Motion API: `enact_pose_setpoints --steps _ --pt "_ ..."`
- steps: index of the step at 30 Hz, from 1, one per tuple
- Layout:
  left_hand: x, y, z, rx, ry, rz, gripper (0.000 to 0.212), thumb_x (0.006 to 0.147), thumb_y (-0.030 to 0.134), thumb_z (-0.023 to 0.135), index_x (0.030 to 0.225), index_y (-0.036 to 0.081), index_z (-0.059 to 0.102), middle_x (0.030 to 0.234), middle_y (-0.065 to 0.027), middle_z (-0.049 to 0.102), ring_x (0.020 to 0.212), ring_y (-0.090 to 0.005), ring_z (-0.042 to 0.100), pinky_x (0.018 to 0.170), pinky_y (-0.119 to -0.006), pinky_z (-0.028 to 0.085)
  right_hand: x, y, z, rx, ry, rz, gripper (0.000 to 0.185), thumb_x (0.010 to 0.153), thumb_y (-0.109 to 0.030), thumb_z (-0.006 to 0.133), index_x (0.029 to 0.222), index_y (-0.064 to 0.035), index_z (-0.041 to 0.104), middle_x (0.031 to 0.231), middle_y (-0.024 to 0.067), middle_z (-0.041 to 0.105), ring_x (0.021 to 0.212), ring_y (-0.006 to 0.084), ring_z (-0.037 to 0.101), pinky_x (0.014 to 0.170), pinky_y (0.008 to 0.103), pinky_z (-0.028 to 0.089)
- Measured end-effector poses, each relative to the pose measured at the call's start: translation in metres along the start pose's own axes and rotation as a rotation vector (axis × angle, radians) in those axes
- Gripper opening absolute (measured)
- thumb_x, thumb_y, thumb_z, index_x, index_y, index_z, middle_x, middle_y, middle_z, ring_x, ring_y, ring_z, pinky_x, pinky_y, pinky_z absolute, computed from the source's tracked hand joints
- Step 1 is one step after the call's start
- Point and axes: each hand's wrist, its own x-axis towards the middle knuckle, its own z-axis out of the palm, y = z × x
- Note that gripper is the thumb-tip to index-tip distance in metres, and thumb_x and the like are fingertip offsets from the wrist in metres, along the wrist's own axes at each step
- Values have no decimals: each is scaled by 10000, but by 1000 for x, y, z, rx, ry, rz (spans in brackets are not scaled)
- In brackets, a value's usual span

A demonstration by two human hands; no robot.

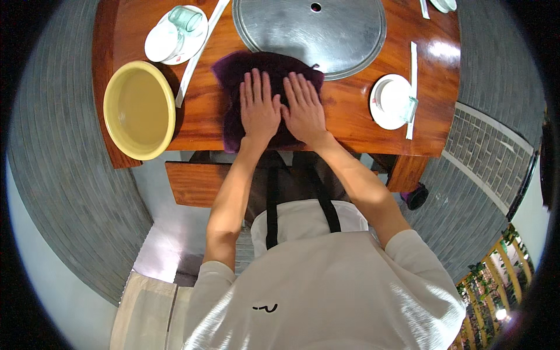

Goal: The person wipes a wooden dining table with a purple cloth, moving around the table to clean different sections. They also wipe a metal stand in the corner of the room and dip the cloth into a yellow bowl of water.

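A dark purple cloth (270, 61) lies spread over the front of a varnished wooden table (350, 135). Its far part overlaps the rim of a round metal cover (345, 35) set in the tabletop. Both of my hands rest flat on the cloth, palms down and side by side, with the thumbs close together. My left hand (259, 107) points straight ahead. My right hand (304, 109) is angled slightly leftward. Neither hand grips anything, and what lies beneath the cloth is hidden.
A yellow basin (170, 109) of cloudy liquid stands at the table's left edge. Behind it are stacked white dishes with a glass (186, 18) and wrapped chopsticks (190, 74). More dishes (385, 103), a glass (410, 109) and chopsticks (413, 65) sit rightward. A wooden bench (192, 183) is below.
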Motion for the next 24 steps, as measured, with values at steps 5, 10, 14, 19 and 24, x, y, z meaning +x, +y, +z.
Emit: enact_pose_setpoints --steps 5,10,14,19,24 --pt "13 58 16 -49 -66 190 687 986 338 538 1518 -51 346 1611 -221 293 1498 -388 266 1240 -492 207 -40 42 -15 -67 -21 200 672 1001 -282 511 1551 32 289 1638 196 245 1545 336 158 1266 454 108" --pt "6 105 23 -165 -71 272 715 942 349 581 1484 -72 381 1581 -204 338 1489 -369 275 1236 -472 228 -82 57 -35 -131 -74 253 600 990 -142 475 1537 40 309 1618 219 272 1531 360 189 1257 473 142" --pt "-14 96 14 -226 -132 306 721 924 363 616 1512 13 388 1599 -136 335 1491 -347 273 1234 -500 218 -96 46 -29 -91 -82 234 589 997 -147 451 1518 85 309 1600 280 264 1518 431 178 1251 517 135" --pt "-40 56 5 -152 -187 136 652 984 374 564 1564 152 367 1640 -101 287 1516 -348 220 1239 -560 126 -77 15 -10 -1 -132 114 647 909 -95 519 1498 105 341 1599 288 271 1515 447 178 1249 546 106" --pt "-55 6 -23 -121 -119 -34 606 1009 302 546 1549 86 375 1622 -147 303 1511 -384 220 1226 -565 162 -44 -30 6 2 -108 -46 636 916 -137 530 1504 44 367 1593 253 297 1511 426 203 1245 534 137"
